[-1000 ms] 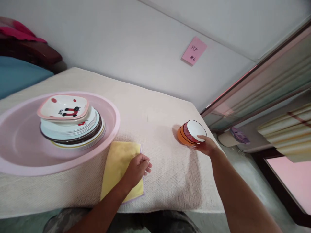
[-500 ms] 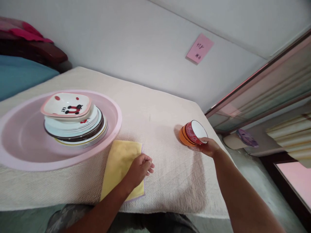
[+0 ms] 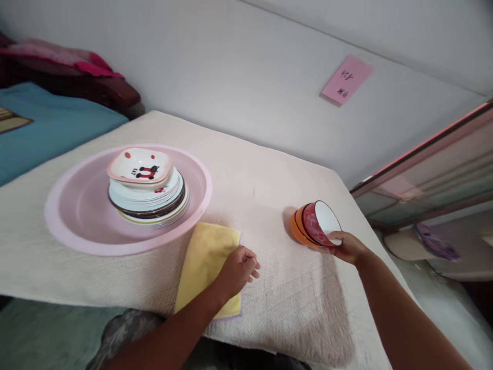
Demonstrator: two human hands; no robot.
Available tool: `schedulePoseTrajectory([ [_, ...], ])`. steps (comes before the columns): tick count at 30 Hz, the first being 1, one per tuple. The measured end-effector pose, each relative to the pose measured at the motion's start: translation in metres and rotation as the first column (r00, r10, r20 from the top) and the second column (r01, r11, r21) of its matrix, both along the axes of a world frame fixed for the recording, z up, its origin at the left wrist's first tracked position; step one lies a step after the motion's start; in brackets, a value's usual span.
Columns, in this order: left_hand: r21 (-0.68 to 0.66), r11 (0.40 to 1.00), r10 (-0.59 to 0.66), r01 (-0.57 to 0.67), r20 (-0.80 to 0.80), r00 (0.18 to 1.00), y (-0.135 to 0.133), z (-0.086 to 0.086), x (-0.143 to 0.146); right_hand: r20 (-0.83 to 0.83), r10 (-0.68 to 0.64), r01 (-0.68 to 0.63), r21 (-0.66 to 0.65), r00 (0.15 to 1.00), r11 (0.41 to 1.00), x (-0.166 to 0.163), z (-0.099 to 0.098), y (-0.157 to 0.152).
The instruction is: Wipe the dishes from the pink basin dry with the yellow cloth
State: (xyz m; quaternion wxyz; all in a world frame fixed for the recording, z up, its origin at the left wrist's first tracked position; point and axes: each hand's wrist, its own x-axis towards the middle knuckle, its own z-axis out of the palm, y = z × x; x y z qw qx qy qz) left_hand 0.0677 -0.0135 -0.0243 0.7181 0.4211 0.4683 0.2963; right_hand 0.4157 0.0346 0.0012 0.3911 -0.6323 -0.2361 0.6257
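Note:
My right hand [image 3: 346,247] grips a stack of bowls near the table's right side, with the thumb at the rim of the top one. That top one is a red-patterned bowl [image 3: 316,226] with a white inside. Below it are orange bowls [image 3: 297,231]. The stack leans to the right, and I cannot tell whether its base touches the table. My left hand [image 3: 241,270] is over the right edge of a folded yellow cloth [image 3: 204,257], its fingers curled in with nothing visible in them.
At the left stands a pink basin [image 3: 73,226] with stacked plates [image 3: 150,205] and a cat-patterned dish [image 3: 140,167] on top. A cream cover [image 3: 250,174] lies over the table. Behind is a wall with a pink note [image 3: 346,81]. Blue fabric [image 3: 69,118] is at far left.
The view has turned left, so the scene sits further right. The bowls in my right hand lean a little more. My left hand stays curled over the cloth.

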Motion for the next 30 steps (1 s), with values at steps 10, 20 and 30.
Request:
schedulePoseTrajectory([
  [10, -0.188, 0.964, 0.213, -0.190, 0.112, 0.971, 0.007, 0.009, -0.002, 0.042, 0.269, -0.269, -0.002, 0.962, 0.963, -0.053, -0.014, 0.015],
  [20, -0.260, 0.943, 0.283, -0.210, 0.286, 0.916, 0.008, 0.016, -0.019, 0.020, 0.442, -0.442, 0.020, 0.897, 0.897, -0.152, 0.005, 0.013],
  [30, -0.259, 0.955, 0.225, -0.143, 0.323, 0.919, 0.008, 0.017, -0.036, 0.203, 0.345, -0.340, -0.057, 0.917, 0.939, -0.172, 0.035, 0.004],
])
